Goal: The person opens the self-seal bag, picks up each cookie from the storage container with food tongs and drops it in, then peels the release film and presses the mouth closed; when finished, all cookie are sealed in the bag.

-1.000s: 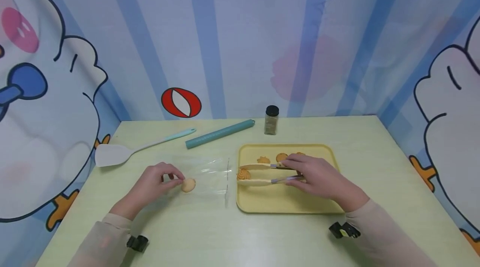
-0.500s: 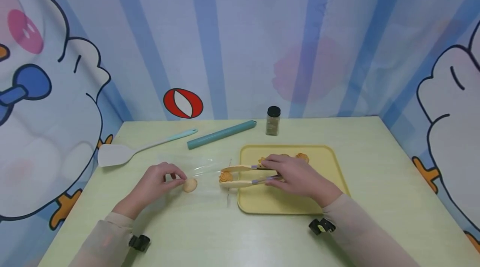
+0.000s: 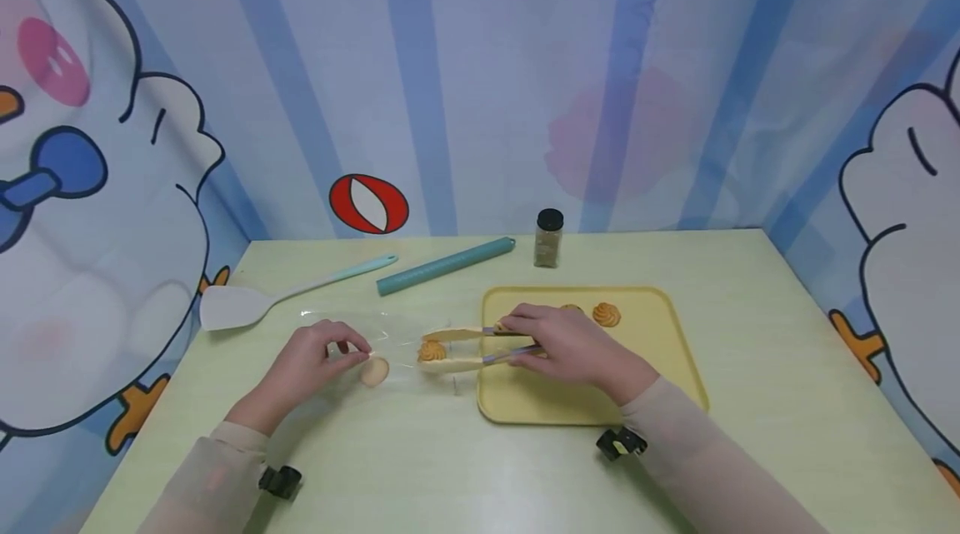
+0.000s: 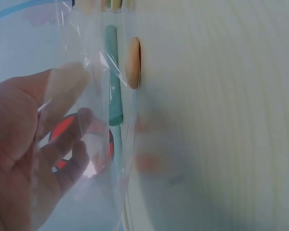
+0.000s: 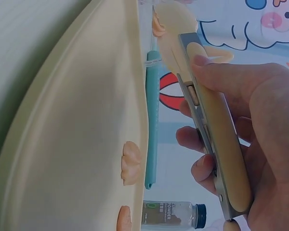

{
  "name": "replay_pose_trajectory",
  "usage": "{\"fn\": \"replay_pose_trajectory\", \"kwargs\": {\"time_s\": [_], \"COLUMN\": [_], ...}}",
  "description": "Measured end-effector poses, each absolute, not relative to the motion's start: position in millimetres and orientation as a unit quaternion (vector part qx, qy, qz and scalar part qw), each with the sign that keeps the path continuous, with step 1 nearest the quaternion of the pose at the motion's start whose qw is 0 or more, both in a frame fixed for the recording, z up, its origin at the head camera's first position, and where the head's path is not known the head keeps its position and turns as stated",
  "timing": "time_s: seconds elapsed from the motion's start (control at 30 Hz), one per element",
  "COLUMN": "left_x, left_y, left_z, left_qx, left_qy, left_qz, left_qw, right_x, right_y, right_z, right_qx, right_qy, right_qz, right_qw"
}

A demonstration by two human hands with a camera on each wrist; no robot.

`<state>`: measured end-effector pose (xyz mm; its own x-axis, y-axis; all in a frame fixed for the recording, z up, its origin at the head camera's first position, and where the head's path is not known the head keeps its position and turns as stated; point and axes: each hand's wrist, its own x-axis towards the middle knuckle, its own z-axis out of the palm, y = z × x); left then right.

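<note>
My left hand (image 3: pixel 311 363) pinches the edge of a clear plastic bag (image 3: pixel 405 330) lying on the table; the left wrist view shows the film across its fingers. A round pale cookie (image 3: pixel 374 371) lies in the bag, just beside the fingertips. My right hand (image 3: pixel 570 349) grips metal tongs with cream tips (image 3: pixel 453 365). Between those tips is a swirled cookie (image 3: pixel 432 351), over the right part of the bag. Under the right arm is the yellow tray (image 3: pixel 517 413), which bears another swirled cookie (image 3: pixel 607 315) and one partly hidden behind the hand.
At the back left lies a white spatula (image 3: pixel 232 307) with a mint handle. A teal rod (image 3: pixel 446 266) lies beside it, and a black-capped spice jar (image 3: pixel 548 238) stands behind the tray. A patterned curtain (image 3: pixel 495 101) hangs behind the table.
My right hand has moved left, carrying the tongs and the swirled cookie from the tray's left edge to the bag. My left hand has stayed nearly in place beside the pale cookie.
</note>
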<state>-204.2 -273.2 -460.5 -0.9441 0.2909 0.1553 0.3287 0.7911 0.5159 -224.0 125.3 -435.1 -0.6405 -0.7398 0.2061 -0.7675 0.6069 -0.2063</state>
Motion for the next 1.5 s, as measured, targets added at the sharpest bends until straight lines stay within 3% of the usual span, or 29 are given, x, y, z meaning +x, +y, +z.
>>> {"fn": "replay_pose_trajectory", "kwargs": {"time_s": [0.6,1.23,1.5], "left_x": [-203,-203,-200], "left_y": [-273,-272,-275], "left_z": [-461,-461,-461], "left_qx": [-0.191,-0.199,-0.194], "left_qy": [-0.931,-0.924,-0.925], "left_qz": [-0.304,-0.321,-0.32], "left_qw": [0.064,0.067,0.066], "right_x": [-222,-240,-240], "right_y": [141,77,53], "right_z": [-444,-455,-457], "right_qx": [0.419,0.458,0.455], "right_qy": [-0.895,-0.878,-0.881], "right_qz": [0.144,0.132,0.126], "right_qw": [0.051,0.054,0.029]}}
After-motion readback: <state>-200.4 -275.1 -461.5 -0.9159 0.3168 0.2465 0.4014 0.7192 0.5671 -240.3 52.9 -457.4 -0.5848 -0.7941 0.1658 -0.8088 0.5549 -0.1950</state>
